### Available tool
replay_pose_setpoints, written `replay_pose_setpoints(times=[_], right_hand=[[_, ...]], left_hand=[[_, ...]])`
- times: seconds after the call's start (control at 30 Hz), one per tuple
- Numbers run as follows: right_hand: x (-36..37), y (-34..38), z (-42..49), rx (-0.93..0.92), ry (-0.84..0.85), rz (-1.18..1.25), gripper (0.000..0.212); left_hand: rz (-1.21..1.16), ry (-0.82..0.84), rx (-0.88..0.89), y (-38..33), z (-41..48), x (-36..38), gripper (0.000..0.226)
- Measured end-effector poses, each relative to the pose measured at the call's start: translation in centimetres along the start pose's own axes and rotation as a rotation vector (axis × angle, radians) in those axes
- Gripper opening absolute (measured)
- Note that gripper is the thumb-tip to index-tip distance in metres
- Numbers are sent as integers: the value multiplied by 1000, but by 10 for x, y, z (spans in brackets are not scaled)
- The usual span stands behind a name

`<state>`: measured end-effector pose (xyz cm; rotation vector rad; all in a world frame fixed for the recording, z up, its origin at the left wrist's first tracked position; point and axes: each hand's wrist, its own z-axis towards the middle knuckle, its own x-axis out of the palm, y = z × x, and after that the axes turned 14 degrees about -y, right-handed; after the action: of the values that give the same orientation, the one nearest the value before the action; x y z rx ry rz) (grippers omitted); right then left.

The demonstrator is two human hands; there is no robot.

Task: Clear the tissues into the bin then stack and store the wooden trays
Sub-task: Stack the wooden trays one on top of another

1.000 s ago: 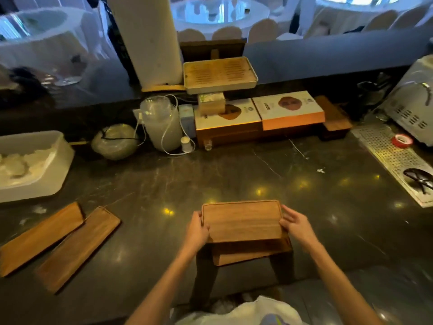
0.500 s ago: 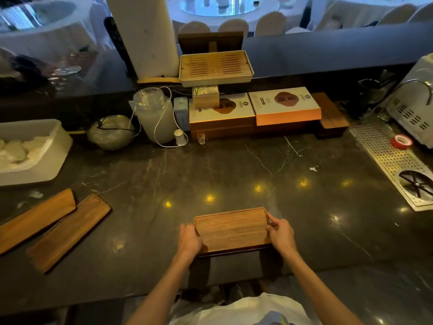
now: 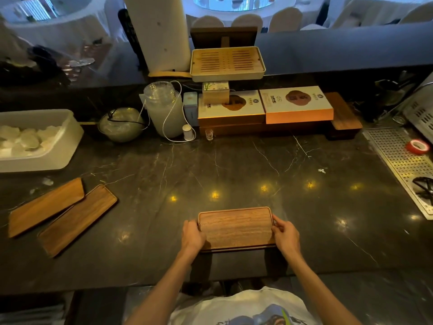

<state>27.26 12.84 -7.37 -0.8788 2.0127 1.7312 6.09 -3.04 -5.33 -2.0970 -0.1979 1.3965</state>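
Observation:
A short wooden tray (image 3: 235, 227) lies on top of another tray, whose edge shows just beneath it, on the dark marble counter (image 3: 234, 165) close to the front edge. My left hand (image 3: 192, 236) grips the stack's left end and my right hand (image 3: 285, 235) grips its right end. Two long narrow wooden trays (image 3: 46, 206) (image 3: 78, 219) lie side by side at an angle on the left. A white bin (image 3: 58, 146) at the far left holds crumpled tissues (image 3: 21, 139). A small tissue scrap (image 3: 48, 181) lies in front of the bin.
Along the back stand a bamboo slatted tray (image 3: 227, 63) on a small box, two flat gift boxes (image 3: 296, 103), a plastic jug (image 3: 165, 109) with a white cable, and a wrapped bowl (image 3: 120, 124). A perforated metal drip tray (image 3: 403, 165) with a red tape roll (image 3: 418, 146) is at right.
The upper tray, held raised and offset a second ago, has come down squarely onto the lower tray. Both hands stay on the ends of the stack.

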Motion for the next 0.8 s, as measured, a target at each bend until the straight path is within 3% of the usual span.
replay_pose_setpoints(times=[0.37, 0.8], right_hand=[[-5, -6, 3, 15, 18, -66, 35], [-7, -9, 5, 76, 30, -23, 33]], left_hand=[[27, 6, -38, -1, 9, -1, 18], [53, 78, -85, 0, 19, 2, 22]])
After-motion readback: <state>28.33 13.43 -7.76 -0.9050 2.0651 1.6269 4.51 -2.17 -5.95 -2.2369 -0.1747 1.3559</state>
